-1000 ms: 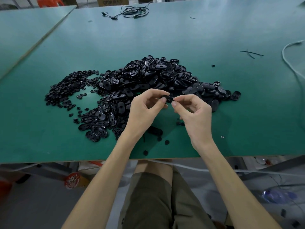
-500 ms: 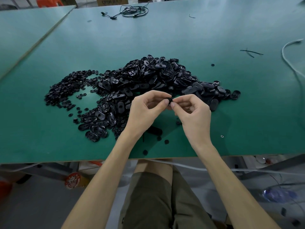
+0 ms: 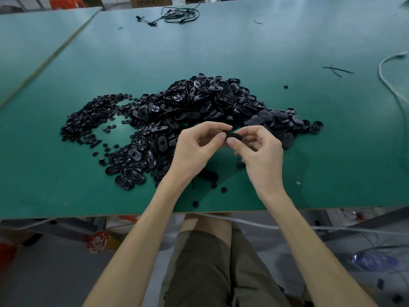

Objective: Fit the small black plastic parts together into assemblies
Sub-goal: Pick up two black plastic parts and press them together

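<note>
A small black plastic part [image 3: 232,135] is pinched from both ends, by the thumb and forefinger of the left hand [image 3: 194,149] and by those of the right hand [image 3: 261,156]. The thumb tips nearly meet below it, and the remaining fingers of both hands are curled inward. The part is held in the air above the near half of the green table [image 3: 221,52], just in front of the heap of oval black parts [image 3: 199,107]. Much of it is covered by the fingertips [image 3: 222,136], so it cannot be told whether one piece or two joined pieces are held. Both wrists are raised, and the bare forearms converge from the lower corners, where they are cut off by the frame edge. A scatter of small round black pieces [image 3: 88,116] lies left of the heap. A single oval part [image 3: 209,175] on the table is partly hidden behind the left wrist. A black cable [image 3: 177,14] lies at the far edge and a white cable [image 3: 389,80] at the right.
</note>
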`<action>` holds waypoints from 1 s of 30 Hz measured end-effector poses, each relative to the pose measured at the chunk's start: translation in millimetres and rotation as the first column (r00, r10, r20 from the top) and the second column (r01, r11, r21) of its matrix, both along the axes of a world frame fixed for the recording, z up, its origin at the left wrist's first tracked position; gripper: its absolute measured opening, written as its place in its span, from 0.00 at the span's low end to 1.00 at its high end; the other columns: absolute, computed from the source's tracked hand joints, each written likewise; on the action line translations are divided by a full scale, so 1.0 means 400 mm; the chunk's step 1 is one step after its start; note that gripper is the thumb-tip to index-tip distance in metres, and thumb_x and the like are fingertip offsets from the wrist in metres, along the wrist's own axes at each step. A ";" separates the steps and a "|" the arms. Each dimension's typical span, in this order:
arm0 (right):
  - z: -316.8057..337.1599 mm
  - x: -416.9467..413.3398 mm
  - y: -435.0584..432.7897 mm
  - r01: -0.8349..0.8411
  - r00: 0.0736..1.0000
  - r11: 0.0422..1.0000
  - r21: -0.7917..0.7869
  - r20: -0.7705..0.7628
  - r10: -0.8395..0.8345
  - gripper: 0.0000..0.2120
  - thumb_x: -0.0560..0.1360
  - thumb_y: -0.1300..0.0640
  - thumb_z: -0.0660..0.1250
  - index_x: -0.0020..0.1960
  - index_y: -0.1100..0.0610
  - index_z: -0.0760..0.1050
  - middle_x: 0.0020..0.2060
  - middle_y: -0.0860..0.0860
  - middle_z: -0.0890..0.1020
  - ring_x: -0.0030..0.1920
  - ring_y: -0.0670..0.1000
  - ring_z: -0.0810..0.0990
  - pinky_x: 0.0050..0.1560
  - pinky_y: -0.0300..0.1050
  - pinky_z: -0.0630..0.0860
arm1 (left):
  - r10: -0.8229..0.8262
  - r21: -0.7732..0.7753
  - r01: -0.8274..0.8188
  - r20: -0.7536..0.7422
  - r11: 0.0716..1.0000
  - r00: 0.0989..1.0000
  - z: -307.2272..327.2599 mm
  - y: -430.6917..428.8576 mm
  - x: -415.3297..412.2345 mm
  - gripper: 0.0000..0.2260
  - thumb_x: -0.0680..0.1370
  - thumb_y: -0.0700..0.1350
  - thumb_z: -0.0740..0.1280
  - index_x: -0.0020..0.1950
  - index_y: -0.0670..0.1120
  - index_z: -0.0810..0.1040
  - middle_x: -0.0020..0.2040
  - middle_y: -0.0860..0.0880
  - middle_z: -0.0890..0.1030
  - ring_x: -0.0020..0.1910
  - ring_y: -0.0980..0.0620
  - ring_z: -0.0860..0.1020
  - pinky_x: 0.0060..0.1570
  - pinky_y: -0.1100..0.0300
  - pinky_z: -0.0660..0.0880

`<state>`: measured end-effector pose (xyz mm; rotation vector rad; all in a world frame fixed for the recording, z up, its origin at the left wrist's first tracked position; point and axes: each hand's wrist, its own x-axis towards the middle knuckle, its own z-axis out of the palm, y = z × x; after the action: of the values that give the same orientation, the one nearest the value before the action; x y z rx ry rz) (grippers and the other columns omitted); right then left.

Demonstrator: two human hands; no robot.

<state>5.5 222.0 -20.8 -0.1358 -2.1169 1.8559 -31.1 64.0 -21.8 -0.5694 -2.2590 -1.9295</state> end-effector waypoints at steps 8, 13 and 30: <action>-0.001 0.000 0.003 -0.013 1.000 0.999 -0.050 -0.011 0.013 0.08 0.73 0.59 0.80 0.48 0.51 0.83 0.40 0.46 0.87 0.37 0.45 0.83 0.39 0.41 0.80 | -0.015 -0.068 0.016 0.014 0.998 1.000 0.002 0.002 -0.001 0.06 0.80 0.36 0.72 0.56 0.41 0.85 0.48 0.48 0.87 0.47 0.51 0.86 0.54 0.56 0.82; -0.002 0.000 0.001 -0.055 0.998 0.995 -0.083 -0.025 0.053 0.07 0.77 0.63 0.75 0.50 0.52 0.83 0.40 0.45 0.87 0.40 0.44 0.85 0.39 0.37 0.79 | -0.004 -0.045 0.005 0.017 0.999 1.000 0.000 0.002 -0.001 0.05 0.80 0.36 0.72 0.55 0.40 0.84 0.47 0.46 0.87 0.46 0.48 0.86 0.53 0.55 0.82; 0.006 0.002 -0.003 -0.061 0.996 0.998 -0.002 -0.064 0.061 0.12 0.79 0.64 0.72 0.50 0.46 0.83 0.50 0.53 0.86 0.46 0.50 0.86 0.43 0.44 0.81 | 0.018 -0.056 -0.016 0.045 0.998 0.999 0.003 0.002 0.003 0.05 0.79 0.36 0.73 0.54 0.42 0.83 0.47 0.45 0.87 0.47 0.43 0.86 0.55 0.41 0.82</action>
<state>6.5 220.7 -18.4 -0.0120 -2.0965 1.8723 -29.8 64.8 -20.7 -0.5165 -2.3433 -1.8962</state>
